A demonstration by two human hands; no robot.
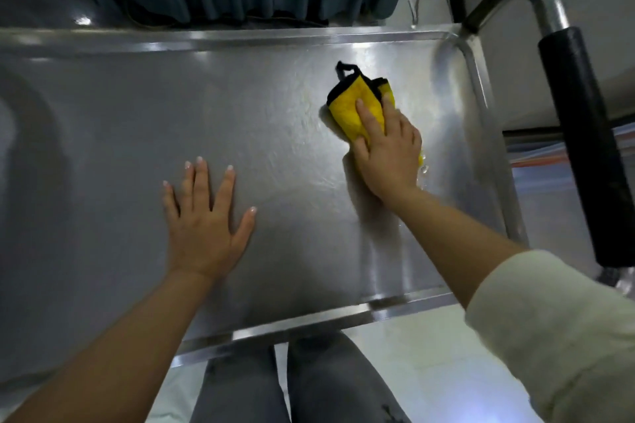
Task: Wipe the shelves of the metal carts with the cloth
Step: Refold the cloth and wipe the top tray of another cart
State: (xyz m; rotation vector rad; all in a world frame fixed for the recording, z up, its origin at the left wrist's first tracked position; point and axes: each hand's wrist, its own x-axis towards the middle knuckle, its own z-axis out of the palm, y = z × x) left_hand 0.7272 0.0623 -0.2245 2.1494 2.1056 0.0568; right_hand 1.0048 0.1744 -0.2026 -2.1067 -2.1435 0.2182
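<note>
Head view: the right hand (388, 148) is pressed, fingers extended, onto the folded yellow cloth (357, 106) near the cart shelf's (292, 45) right end. The left hand (206, 220) is laid flat, fingers spread and nothing grasped, on the smooth brushed-metal surface.

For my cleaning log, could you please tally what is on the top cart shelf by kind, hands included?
Hands: 2, the left hand flat on the shelf, the right hand pressing the cloth
Cloths: 1, the yellow cloth with black trim
Total: 3

No readable text, labels, brands, numbers — none on any surface in view.
</note>
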